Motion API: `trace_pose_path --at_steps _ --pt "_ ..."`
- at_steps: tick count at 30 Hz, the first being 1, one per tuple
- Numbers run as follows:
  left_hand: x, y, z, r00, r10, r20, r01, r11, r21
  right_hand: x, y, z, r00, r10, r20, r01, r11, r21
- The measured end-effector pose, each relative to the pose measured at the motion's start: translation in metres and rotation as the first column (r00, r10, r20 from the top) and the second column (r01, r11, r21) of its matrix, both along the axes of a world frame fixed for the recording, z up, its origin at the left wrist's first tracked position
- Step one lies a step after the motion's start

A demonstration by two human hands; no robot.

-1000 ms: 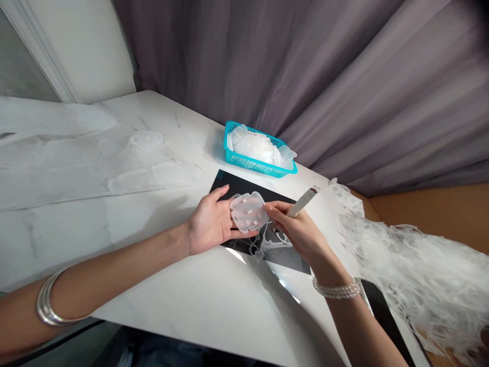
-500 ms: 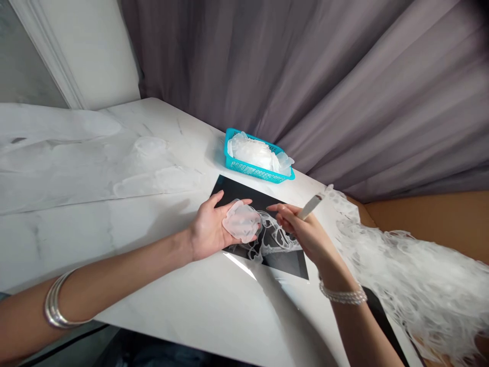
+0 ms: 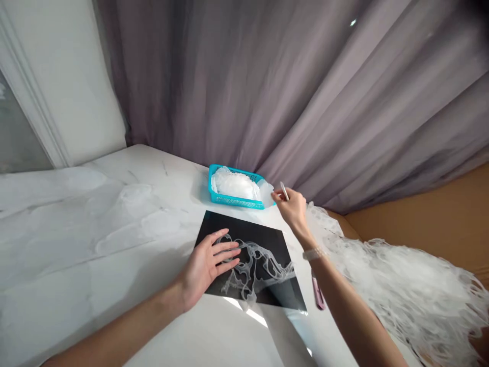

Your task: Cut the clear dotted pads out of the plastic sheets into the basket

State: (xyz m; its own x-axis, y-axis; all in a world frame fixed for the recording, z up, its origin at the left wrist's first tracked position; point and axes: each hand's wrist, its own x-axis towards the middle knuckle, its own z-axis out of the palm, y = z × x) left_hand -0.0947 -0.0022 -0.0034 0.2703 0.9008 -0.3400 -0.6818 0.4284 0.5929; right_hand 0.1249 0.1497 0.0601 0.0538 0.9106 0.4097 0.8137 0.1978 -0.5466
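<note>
My left hand (image 3: 208,265) lies flat with fingers spread on the left part of a black mat (image 3: 250,229), its fingertips on a tangle of translucent scrap strips (image 3: 260,270). My right hand (image 3: 292,206) is stretched out to the right end of a teal basket (image 3: 235,202). It is closed on a thin white pen-like tool (image 3: 284,190) that points up. Its fingertips are at a translucent piece (image 3: 267,191) on the basket's right edge. The basket holds a heap of translucent pieces (image 3: 235,184).
A big pile of white lacy scraps (image 3: 401,275) covers the table's right side. A pink object (image 3: 318,296) lies by my right forearm. Translucent sheets (image 3: 133,209) lie on the white marble table (image 3: 114,285) to the left. A grey curtain (image 3: 267,102) hangs behind.
The translucent piece left my left hand, which now rests flat on the mat. My right hand moved away from it to the basket, tool still in it. The view tilted up.
</note>
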Motion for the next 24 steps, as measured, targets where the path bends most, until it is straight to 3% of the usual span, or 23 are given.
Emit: trace_pose_path --at_steps 4,6,8,10,13,15,18,21,24 --pt "-0.003 0.004 -0.008 0.953 0.097 -0.288 -0.043 0.981 0.188 -0.008 0.067 0.013 0.996 -0.055 0.074 0.054 0.998 0.019" --pt "-0.004 0.008 -0.014 0.898 0.141 -0.416 -0.043 0.97 0.237 -0.01 0.081 0.011 0.994 -0.035 0.102 0.038 0.999 -0.029" --pt "-0.006 0.011 -0.019 0.857 0.143 -0.495 -0.018 0.968 0.249 -0.003 0.075 0.008 0.991 -0.022 0.129 0.032 0.997 -0.073" --pt "-0.006 0.011 -0.02 0.843 0.091 -0.531 0.033 0.975 0.22 0.012 0.052 0.002 0.987 0.005 0.161 0.016 0.991 -0.132" --pt "-0.006 0.009 -0.017 0.841 -0.002 -0.541 0.102 0.983 0.156 0.037 -0.007 -0.012 0.976 0.105 0.192 -0.05 0.961 -0.272" --pt "-0.005 0.008 -0.015 0.86 -0.026 -0.509 0.109 0.985 0.133 0.044 -0.049 -0.027 0.965 0.189 0.182 -0.107 0.917 -0.383" --pt "0.001 0.008 -0.016 0.909 -0.071 -0.411 0.132 0.983 0.124 0.033 -0.101 -0.051 0.936 0.332 0.119 -0.219 0.811 -0.543" --pt "0.009 0.008 -0.021 0.93 -0.174 -0.324 0.228 0.964 0.137 0.01 -0.132 -0.067 0.875 0.467 0.126 -0.352 0.793 -0.498" --pt "0.01 0.008 -0.025 0.923 -0.26 -0.283 0.315 0.934 0.17 -0.003 -0.138 -0.065 0.837 0.516 0.182 -0.406 0.809 -0.425"
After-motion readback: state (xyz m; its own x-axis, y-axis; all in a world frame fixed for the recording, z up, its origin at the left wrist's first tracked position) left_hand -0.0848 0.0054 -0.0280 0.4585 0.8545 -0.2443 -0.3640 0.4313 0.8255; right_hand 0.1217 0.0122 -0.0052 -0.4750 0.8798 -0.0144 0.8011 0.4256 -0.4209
